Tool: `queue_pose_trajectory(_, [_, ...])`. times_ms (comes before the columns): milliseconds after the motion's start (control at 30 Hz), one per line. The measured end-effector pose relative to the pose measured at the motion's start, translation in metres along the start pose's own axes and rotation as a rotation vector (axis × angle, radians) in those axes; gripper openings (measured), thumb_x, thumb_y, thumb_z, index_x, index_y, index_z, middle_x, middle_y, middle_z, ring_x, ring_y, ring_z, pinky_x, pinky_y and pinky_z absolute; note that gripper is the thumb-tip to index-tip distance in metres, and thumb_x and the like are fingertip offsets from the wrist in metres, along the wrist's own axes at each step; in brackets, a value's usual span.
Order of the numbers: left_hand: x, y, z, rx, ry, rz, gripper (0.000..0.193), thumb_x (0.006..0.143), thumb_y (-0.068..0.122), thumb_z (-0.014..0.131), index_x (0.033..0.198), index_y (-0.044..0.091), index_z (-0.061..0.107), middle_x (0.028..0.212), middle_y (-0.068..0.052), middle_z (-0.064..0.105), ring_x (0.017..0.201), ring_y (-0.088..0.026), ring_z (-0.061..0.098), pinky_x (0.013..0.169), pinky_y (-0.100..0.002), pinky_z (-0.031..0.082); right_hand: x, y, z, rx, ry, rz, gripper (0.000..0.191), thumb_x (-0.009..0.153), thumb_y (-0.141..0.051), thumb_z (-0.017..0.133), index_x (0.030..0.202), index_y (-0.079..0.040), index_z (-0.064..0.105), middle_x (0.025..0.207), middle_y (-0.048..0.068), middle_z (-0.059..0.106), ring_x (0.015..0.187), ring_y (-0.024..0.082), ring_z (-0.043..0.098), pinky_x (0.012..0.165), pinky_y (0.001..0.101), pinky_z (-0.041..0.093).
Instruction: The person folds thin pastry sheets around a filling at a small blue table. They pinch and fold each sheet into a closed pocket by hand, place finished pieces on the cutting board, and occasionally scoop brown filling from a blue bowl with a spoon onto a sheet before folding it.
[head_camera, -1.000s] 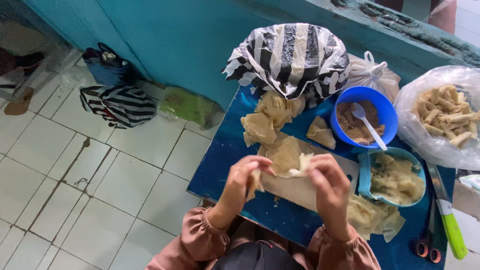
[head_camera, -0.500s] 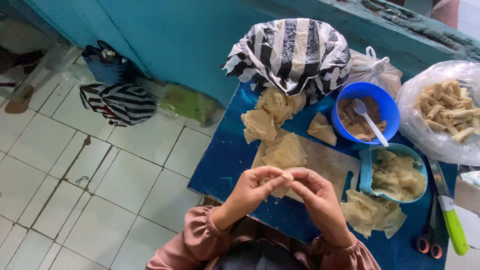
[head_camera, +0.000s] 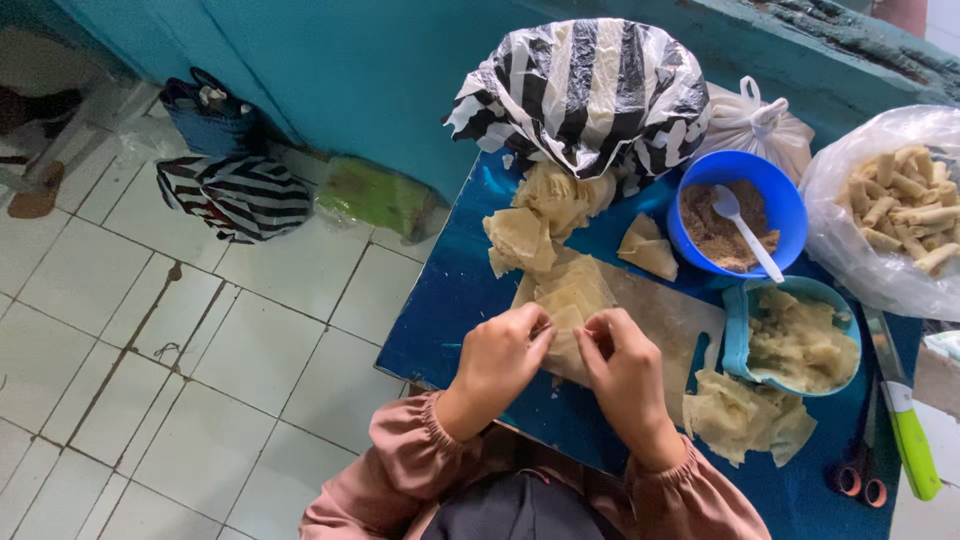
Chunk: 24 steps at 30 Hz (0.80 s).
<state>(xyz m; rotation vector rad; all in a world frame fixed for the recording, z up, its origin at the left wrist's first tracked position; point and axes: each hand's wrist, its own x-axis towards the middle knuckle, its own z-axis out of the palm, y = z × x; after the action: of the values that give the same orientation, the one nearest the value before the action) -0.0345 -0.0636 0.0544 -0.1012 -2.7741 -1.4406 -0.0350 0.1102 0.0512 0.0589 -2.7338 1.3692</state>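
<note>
Far centre: black-and-white striped bag (head_camera: 585, 90); knotted white bag (head_camera: 755, 125) to its right; clear bag of rolls (head_camera: 895, 210) far right. Left hand (head_camera: 500, 355) and right hand (head_camera: 625, 365), fingers closed, pinch a pale wrapper (head_camera: 568, 345) over the board (head_camera: 670, 315). Since 0.5 s ago: hands unmoved, wrapper flatter.

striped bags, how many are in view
2. One black-and-white striped bag sits at the far edge of the blue table; the other striped bag lies on the tiled floor to the left. Others may be hidden.
</note>
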Motion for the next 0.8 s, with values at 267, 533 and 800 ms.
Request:
queue_pose_trajectory(267, [-0.001, -0.023, -0.01, -0.741, -0.012, -0.154, 0.038, 0.102, 0.032, 0.06, 0.125, 0.001, 0.064, 0.102, -0.013, 0.072, 0.086, -0.025, 0.066, 0.075, -0.037, 0.056, 0.01, -0.015, -0.004, -0.297, -0.018, -0.269, 0.007, 0.09, -0.011, 0.073, 0.091, -0.004, 0.071, 0.093, 0.014, 0.065, 0.079, 0.035, 0.066, 0.069, 0.0414, 0.052])
queue_pose_trajectory(533, [-0.019, -0.013, -0.007, -1.694, -0.086, -0.287, 0.053, 0.111, 0.036, 0.037, 0.152, 0.003, 0.039, 0.151, -0.018, 0.051, 0.137, -0.024, 0.052, 0.112, -0.036, 0.046, -0.016, -0.045, 0.008, 0.134, 0.04, -0.406, 0.022, 0.086, -0.004, 0.079, 0.103, -0.002, 0.066, 0.102, 0.013, 0.066, 0.084, 0.023, 0.069, 0.073, 0.0309, 0.057])
queue_pose_trajectory(800, [-0.026, 0.001, 0.003, -1.531, -0.047, -0.116, 0.056, 0.105, 0.007, 0.046, 0.159, 0.004, 0.031, 0.161, -0.018, 0.04, 0.143, -0.024, 0.044, 0.118, -0.034, 0.04, -0.014, -0.028, 0.013, 0.359, -0.075, -0.224, 0.015, 0.09, 0.0, 0.073, 0.105, -0.001, 0.068, 0.108, 0.009, 0.066, 0.091, 0.017, 0.069, 0.078, 0.0289, 0.058])
